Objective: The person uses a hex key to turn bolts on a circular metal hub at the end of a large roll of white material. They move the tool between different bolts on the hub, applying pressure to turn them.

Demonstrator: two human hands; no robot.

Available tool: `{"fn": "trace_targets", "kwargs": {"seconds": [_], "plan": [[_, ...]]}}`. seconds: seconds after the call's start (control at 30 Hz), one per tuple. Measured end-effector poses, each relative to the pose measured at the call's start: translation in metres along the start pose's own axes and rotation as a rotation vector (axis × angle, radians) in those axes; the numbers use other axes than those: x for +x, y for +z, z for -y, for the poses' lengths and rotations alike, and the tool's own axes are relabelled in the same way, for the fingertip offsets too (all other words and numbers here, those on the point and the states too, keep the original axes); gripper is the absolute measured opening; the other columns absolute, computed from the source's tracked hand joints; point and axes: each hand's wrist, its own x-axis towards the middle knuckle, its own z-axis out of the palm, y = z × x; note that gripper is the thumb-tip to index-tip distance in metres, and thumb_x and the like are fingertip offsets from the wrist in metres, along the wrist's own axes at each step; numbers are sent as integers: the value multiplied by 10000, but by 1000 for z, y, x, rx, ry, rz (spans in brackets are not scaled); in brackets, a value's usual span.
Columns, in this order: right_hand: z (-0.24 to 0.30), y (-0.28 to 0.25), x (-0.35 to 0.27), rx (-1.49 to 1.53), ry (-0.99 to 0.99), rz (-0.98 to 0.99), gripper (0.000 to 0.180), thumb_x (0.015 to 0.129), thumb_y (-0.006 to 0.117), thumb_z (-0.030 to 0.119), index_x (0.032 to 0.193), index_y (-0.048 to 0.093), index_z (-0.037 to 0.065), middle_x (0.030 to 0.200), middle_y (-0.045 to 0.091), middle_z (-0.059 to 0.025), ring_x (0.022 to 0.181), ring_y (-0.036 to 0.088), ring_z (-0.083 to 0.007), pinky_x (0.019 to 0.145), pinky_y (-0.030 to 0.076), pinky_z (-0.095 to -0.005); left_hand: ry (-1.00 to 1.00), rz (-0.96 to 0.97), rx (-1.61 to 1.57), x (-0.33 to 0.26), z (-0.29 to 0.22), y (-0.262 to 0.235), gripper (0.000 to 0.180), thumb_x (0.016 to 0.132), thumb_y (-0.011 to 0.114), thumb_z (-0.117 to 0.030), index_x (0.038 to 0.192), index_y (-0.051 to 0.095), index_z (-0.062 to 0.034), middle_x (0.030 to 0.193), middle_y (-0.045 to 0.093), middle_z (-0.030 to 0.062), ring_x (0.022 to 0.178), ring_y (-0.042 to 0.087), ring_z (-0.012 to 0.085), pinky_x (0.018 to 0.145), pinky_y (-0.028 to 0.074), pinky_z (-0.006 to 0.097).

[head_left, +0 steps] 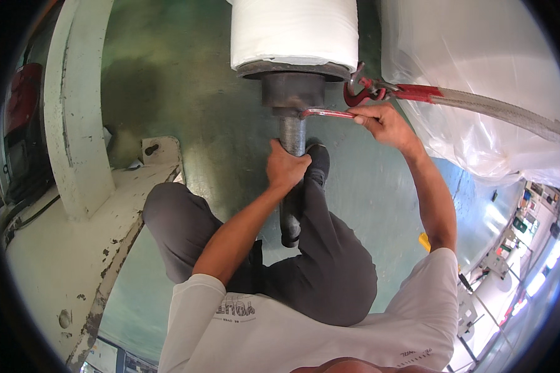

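Observation:
My left hand (286, 165) is closed round a grey metal shaft (292, 133) that sticks out toward me from a large roll. In my right hand (384, 123) is a slim red hex key (330, 113), held by its outer end. The key's other end meets the shaft just below a black collar (292, 90); the exact contact is too small to make out. Behind the collar, a dark flange (292, 67) sits against the end of a white wrapped roll (294, 31).
A red hook (359, 93) on a webbing strap (498, 112) hangs right of the collar, close above my right hand. Plastic-wrapped material (473, 56) stands at the right. At the left is a chipped, pale metal machine frame (74, 248). My legs straddle the shaft's near end.

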Motion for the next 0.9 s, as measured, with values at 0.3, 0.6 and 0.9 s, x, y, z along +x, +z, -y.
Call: {"fn": "trace_targets", "kwargs": {"seconds": [0.3,0.6,0.9], "plan": [[12,-2,-1,-156,-157,-28,249,880,690,23,1126,723,45,883,699,-149,784,657,-318,720,515,-389,-7,10,-4,0,2,-4,687,687,792,-268,1190,429,27,1066,671,304,1034,662,465,906,527,485],[-11,3,3,-81,-159,-19,240,884,692,35,1122,724,45,923,720,-161,810,677,-332,723,527,-412,-5,2,-8,-3,-4,-7,725,682,801,-252,1219,427,62,1088,658,332,1060,652,473,917,521,481],[20,33,-28,6,14,-127,235,913,671,23,1143,717,33,912,709,-193,763,682,-339,681,529,-374,-9,6,-30,-1,0,-4,711,679,792,-253,1211,432,53,1073,660,328,1050,653,473,916,519,484]]}}
